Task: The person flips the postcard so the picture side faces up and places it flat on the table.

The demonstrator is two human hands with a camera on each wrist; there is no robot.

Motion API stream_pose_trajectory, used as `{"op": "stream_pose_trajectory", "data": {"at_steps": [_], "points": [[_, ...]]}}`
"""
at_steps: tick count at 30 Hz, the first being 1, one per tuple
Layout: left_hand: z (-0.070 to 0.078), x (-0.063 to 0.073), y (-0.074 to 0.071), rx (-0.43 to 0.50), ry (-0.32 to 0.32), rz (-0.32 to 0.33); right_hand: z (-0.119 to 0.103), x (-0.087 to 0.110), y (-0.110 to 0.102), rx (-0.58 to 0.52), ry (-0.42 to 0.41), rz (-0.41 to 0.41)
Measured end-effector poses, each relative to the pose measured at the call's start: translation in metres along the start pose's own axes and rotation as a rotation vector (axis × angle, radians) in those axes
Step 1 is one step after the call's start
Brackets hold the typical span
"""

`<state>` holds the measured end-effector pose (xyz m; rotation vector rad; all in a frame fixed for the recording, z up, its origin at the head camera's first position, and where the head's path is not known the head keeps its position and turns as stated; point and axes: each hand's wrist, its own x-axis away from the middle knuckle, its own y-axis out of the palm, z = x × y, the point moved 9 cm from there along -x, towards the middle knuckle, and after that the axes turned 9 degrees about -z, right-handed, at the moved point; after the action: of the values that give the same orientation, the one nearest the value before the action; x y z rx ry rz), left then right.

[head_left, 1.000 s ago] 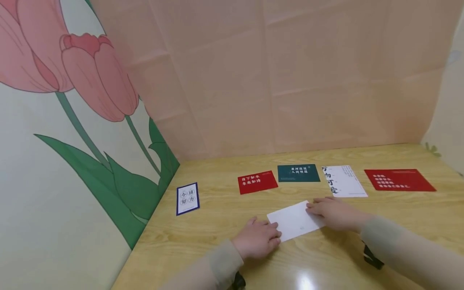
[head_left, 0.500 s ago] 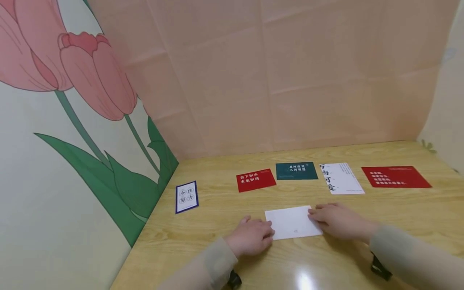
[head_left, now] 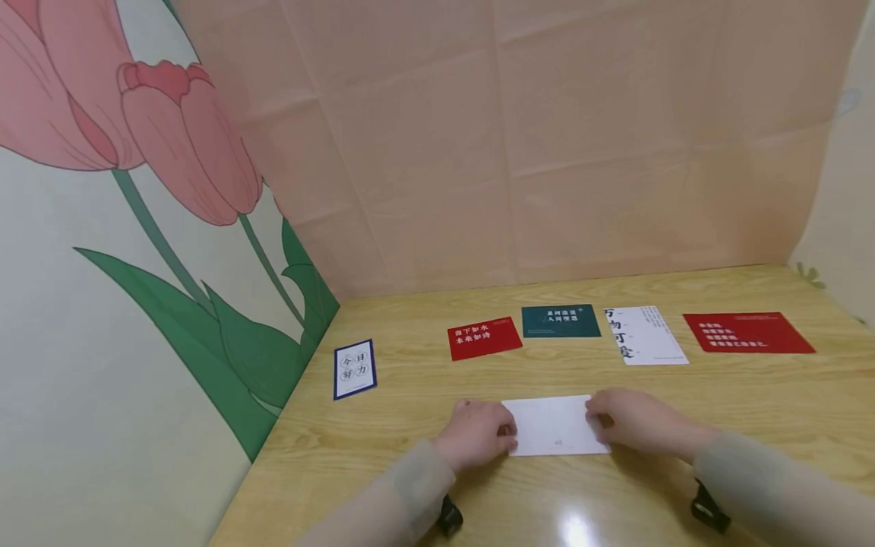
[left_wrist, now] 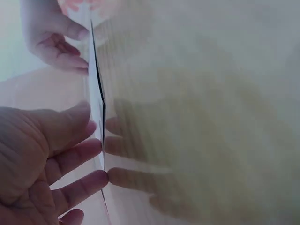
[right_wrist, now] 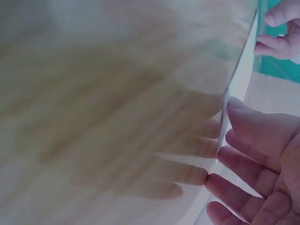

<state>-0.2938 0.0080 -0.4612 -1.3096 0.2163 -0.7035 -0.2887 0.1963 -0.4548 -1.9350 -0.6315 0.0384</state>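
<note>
A white card, blank but for a small grey mark near its front edge, is on the wooden table, long sides running left to right. Its left end is gripped by my left hand, thumb near the front corner and fingers bent along the edge. At the right end my right hand grips it with bent fingers and thumb. In the left wrist view the card appears nearly edge-on, fingertips right at its edge. The right wrist view shows the thumb against the card's edge.
Behind the hands lie a red card, a dark green card, a white card with black writing and a larger red card. A blue-bordered card lies farther left. A pink cloth hangs behind the table.
The white card has turned from slanted to nearly square with the table's front. Both hands have stayed at its ends, and their fingers are more bent now.
</note>
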Motion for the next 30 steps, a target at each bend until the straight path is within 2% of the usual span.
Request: {"op": "stream_pose_trajectory", "data": {"at_steps": [5, 10, 13, 21, 30], "points": [[-0.011, -0.016, -0.004, 0.129, -0.063, 0.033, 0.001, -0.011, -0.006, -0.054, 0.020, 0.005], [-0.019, -0.028, -0.003, 0.215, -0.118, 0.017, 0.004, -0.019, -0.008, -0.056, 0.042, 0.000], [-0.018, -0.032, -0.002, 0.199, -0.144, -0.006, 0.005, -0.024, -0.008, -0.042, 0.058, -0.016], [-0.014, -0.041, -0.008, 0.038, -0.238, -0.039, 0.004, -0.035, -0.013, 0.029, 0.099, -0.081], [-0.016, -0.045, -0.011, 0.028, -0.298, -0.062, 0.004, -0.041, -0.010, -0.001, 0.135, -0.155]]}}
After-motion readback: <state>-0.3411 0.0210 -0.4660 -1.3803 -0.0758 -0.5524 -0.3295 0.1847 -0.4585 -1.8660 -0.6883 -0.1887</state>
